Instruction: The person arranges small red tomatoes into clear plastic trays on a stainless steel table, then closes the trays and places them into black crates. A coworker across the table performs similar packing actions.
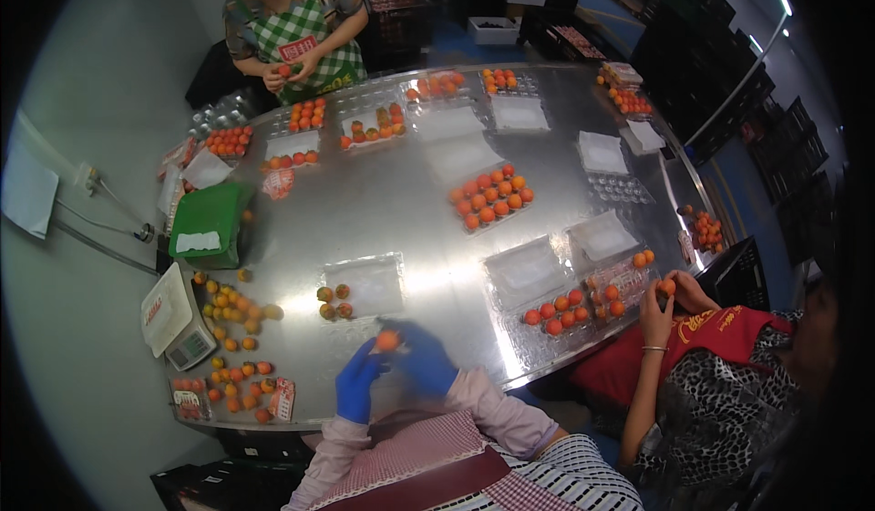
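Note:
My left hand [360,379], in a blue glove, holds an orange-red tomato [387,340] between its fingertips. Close beside the tomato is my right hand [425,360], also blue-gloved and smeared by motion; whether its fingers touch the fruit cannot be made out. Just beyond both hands lies a clear plastic tray [379,285] on the steel table [342,224]. Several tomatoes with green tops [335,302] sit at its left side. Loose yellow-orange tomatoes [236,306] are spread to the left, with redder ones [239,388] nearer the table's front edge.
A kitchen scale [179,319] and green bin [208,227] stand along the left wall. Filled trays [489,196] lie farther back. At right, a co-worker in a red apron [724,333] holds a tomato; another in a green checked apron [311,39] stands across the table.

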Tool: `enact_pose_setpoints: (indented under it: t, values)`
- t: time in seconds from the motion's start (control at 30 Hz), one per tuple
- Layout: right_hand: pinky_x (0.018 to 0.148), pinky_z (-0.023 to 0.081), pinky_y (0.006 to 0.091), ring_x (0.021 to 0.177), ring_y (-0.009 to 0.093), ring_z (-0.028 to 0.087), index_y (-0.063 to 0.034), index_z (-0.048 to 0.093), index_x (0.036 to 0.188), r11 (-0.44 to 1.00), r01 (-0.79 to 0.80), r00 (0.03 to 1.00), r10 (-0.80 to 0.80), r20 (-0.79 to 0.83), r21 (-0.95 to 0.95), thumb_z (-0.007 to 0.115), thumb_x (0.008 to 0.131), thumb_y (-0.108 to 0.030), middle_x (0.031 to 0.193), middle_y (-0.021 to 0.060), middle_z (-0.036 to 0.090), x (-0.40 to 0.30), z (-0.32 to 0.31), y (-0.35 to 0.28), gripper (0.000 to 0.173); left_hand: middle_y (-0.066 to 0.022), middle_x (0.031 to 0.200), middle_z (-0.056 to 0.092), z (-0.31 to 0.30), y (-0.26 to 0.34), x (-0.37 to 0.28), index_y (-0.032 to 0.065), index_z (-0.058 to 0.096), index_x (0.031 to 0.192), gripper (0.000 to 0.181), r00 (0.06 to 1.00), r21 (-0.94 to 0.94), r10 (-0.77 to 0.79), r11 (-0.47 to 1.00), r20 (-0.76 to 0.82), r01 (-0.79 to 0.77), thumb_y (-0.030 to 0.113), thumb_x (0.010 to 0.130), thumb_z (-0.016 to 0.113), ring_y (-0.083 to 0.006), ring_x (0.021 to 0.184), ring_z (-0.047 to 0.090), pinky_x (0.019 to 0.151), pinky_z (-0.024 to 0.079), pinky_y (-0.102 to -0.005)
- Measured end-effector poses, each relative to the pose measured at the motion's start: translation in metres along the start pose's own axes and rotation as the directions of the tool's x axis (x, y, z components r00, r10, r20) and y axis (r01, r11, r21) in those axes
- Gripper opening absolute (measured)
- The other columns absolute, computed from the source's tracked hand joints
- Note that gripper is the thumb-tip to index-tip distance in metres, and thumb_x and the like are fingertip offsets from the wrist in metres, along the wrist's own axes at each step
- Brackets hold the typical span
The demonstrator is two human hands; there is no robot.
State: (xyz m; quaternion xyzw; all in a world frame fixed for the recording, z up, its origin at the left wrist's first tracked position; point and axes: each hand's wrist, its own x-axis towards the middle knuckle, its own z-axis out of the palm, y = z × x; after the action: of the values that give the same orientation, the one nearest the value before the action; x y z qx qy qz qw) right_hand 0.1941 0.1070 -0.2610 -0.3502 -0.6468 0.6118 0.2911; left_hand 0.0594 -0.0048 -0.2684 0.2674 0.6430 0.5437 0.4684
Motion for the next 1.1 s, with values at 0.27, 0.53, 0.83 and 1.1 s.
enact_pose_setpoints:
  t: [0.27,0.53,0.83,1.1]
  values:
    - [0.089,0.05,0.0455,0.098,0.033,0.066,-0.0112,0.063,0.126,0.644,-0.25,0.957,0.049,-0.287,-0.723,0.073,0.079,-0.023,0.115,0.0123,0.068,0.009,-0.04,0.188,0.049,-0.0112,0.108,0.069,-0.003,-0.005,0.001,-0.0014,0.058,0.134,0.038,0.992,0.036,-0.089,0.996,0.086,0.086,0.005,0.097,0.058,-0.0167,0.093,0.065,0.086,0.052,-0.0299]
    - [0.107,0.042,0.0297,0.13,0.018,0.05,-0.0048,0.034,0.152,0.826,0.05,0.998,-0.057,-0.005,0.562,0.051,0.103,-0.02,0.147,0.01,0.047,0.035,0.012,0.041,0.054,-0.0117,0.144,0.048,-0.017,-0.01,0.026,0.0115,0.029,0.154,0.056,0.997,-0.316,-0.023,0.948,0.071,0.045,0.025,0.103,0.047,-0.0236,0.128,0.051,0.104,0.043,-0.0416]
    - [0.114,0.033,0.0396,0.135,0.023,0.047,-0.0111,0.043,0.148,0.276,-0.109,0.993,-0.017,0.119,0.955,0.04,0.106,-0.039,0.145,0.0128,0.05,0.045,0.109,-0.014,0.05,-0.0115,0.141,0.049,-0.014,-0.003,0.051,0.0049,0.041,0.145,0.046,0.982,-0.765,0.056,0.635,0.183,0.107,0.026,0.105,0.046,-0.0252,0.128,0.049,0.106,0.041,-0.042]
    - [0.108,0.04,0.0387,0.127,0.025,0.054,-0.0072,0.051,0.14,0.966,-0.091,0.968,0.028,0.25,0.243,0.049,0.103,-0.027,0.138,0.0141,0.056,0.04,0.09,-0.045,0.042,-0.0083,0.14,0.052,-0.017,-0.03,0.038,0.0064,0.047,0.142,0.042,0.979,-0.763,-0.064,0.617,0.194,0.192,0.024,0.104,0.048,-0.0253,0.125,0.052,0.102,0.045,-0.0417]
